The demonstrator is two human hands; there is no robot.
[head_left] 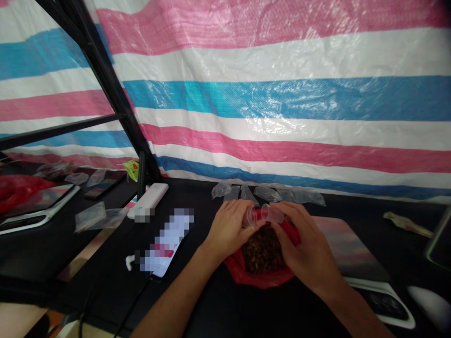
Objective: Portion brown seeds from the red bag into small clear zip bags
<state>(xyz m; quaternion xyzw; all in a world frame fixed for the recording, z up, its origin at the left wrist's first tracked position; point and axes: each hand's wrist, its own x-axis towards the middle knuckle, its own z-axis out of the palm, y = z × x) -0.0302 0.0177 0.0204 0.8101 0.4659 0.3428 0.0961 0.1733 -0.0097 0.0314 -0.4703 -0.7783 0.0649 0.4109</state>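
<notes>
Now L hand (227, 227) gripping clear cup (249, 217), R hand (310, 241) gripping 2nd cup (275, 213), cups nr each other, both right over red bag (260, 280) w/ brown bits (262, 253), scale (340, 244) just R of bag, phone (165, 263) on blk table (218, 310) off to L.

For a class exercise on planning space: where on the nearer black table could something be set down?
Bare black table shows between the phone and the left hand, and on the near side of the red bag. Crowded: the right hand, clear cups, scale and clear plastic cluster around that bag.
</notes>
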